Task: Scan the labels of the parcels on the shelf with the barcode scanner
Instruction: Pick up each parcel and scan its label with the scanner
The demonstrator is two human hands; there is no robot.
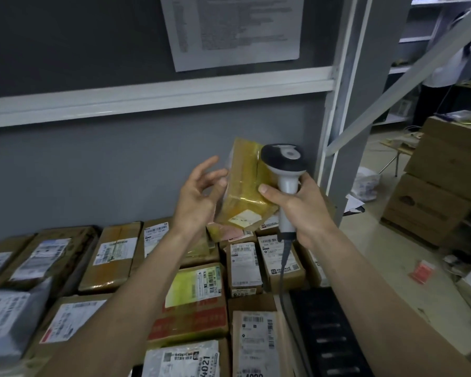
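The right hand (pixel 297 210) gripped the white handle of a barcode scanner (pixel 284 170), fingers wrapped round it, the dark scanner head upright and level with the top of a taped cardboard parcel (pixel 245 183). The thumb of that same hand pressed against the parcel's near face, so the parcel was pinned between the thumb and the scanner handle and held up above the shelf (pixel 335 336). The parcel was wrapped in yellowish clear tape and tilted, its top leaning away towards the grey wall (pixel 93 164); a small pale sticker showed on its lower end. The scanner's grey cable (pixel 283 270) hung down from the handle base across the parcels below.

The left hand (pixel 199 194) was open beside the parcel's left side, fingers spread and loosely curled; its fingertips were at the parcel's edge, but whether they touched it could not be told.

Beneath both forearms the shelf was packed with labelled parcels lying flat, side by side in rows from the left edge to the right. Among them were a box with a yellow-green label (pixel 193 284) near the middle and a pale mailer printed 4021 (pixel 182 360) at the near edge. A printed sheet (pixel 234 28) hung on the wall above a white shelf rail (pixel 152 96). Stacked brown cartons (pixel 443 186) stood on the floor to the right.
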